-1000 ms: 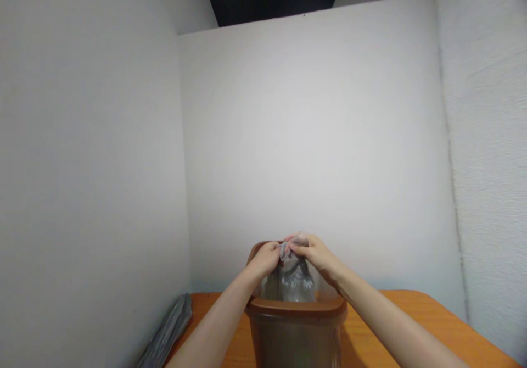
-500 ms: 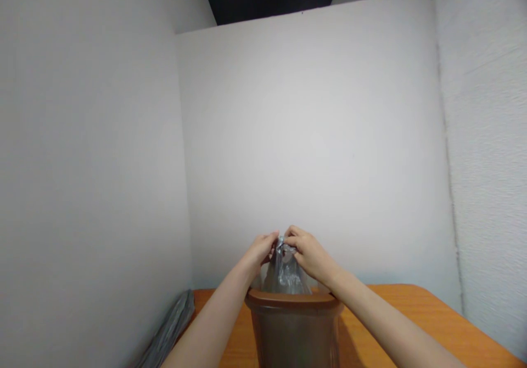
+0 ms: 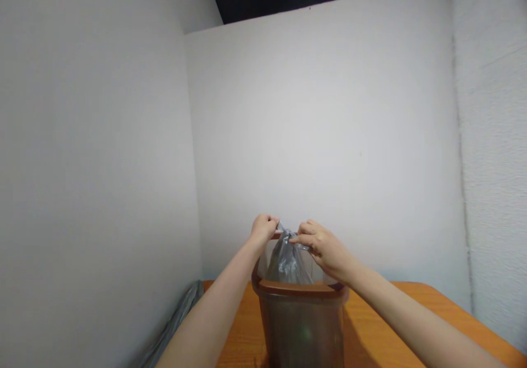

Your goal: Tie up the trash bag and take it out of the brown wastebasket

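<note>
A grey plastic bag stands gathered inside a brown, see-through trash bin, its top knotted above the front rim. My left hand is closed, pinching one end of the bag's top on the left of the knot. On the other side my right hand pinches the opposite end, its fingers close to the knot. The lower part of the bag is hidden behind the bin's front wall.
The bin stands on an orange-brown wooden table. More grey plastic lies along the left wall, partly behind my left forearm. White walls enclose the table at the back and sides.
My hands have moved apart, drawing the bag's two ends outward, and the knot between them looks tighter. The view has shifted slightly, so more of the bin's back rim shows.
</note>
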`<action>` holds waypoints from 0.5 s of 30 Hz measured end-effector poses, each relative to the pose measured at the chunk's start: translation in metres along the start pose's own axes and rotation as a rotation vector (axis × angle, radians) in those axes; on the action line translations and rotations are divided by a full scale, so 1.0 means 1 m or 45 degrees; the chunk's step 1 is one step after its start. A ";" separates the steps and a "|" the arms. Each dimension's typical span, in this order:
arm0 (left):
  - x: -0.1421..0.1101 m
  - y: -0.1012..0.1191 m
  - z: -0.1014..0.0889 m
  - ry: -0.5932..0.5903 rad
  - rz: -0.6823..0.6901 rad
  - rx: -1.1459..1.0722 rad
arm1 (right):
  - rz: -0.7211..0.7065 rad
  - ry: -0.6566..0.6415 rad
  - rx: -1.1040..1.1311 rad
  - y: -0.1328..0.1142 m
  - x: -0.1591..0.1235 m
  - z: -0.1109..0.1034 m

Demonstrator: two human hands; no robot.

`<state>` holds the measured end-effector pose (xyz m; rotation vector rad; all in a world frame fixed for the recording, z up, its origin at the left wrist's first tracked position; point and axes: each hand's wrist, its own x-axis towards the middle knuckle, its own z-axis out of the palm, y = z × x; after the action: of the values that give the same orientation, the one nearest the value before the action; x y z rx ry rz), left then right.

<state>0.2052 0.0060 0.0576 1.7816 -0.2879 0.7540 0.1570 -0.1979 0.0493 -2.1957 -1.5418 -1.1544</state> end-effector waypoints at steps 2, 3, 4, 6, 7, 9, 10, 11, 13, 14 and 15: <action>0.004 -0.003 -0.007 0.100 -0.009 0.090 | 0.024 0.017 0.107 -0.003 -0.014 -0.005; 0.004 -0.004 -0.012 0.149 -0.018 0.127 | 0.052 0.026 0.162 -0.005 -0.023 -0.008; 0.004 -0.006 -0.017 0.192 -0.023 0.157 | 0.090 0.033 0.213 -0.007 -0.031 -0.011; 0.003 -0.009 -0.027 0.258 -0.027 0.196 | 0.187 0.047 0.306 -0.011 -0.048 -0.020; 0.002 -0.009 -0.030 0.279 -0.024 0.207 | 0.238 0.058 0.352 -0.011 -0.054 -0.025; 0.002 -0.005 -0.033 0.296 -0.005 0.215 | 0.348 0.084 0.459 -0.011 -0.059 -0.035; 0.003 -0.001 -0.033 0.292 0.012 0.215 | 0.401 0.094 0.508 -0.009 -0.058 -0.039; 0.005 0.005 -0.031 0.281 0.033 0.213 | 0.440 0.100 0.548 -0.008 -0.055 -0.042; 0.007 0.021 -0.024 0.238 0.084 0.209 | 0.477 0.085 0.605 -0.005 -0.043 -0.043; 0.007 0.030 -0.019 0.210 0.114 0.206 | 0.487 0.048 0.639 -0.005 -0.035 -0.041; 0.007 0.039 -0.013 0.182 0.145 0.203 | 0.503 -0.008 0.687 -0.005 -0.026 -0.037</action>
<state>0.1844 0.0057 0.0942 1.8611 -0.2411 1.0043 0.1314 -0.2348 0.0542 -1.9938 -1.1639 -0.5332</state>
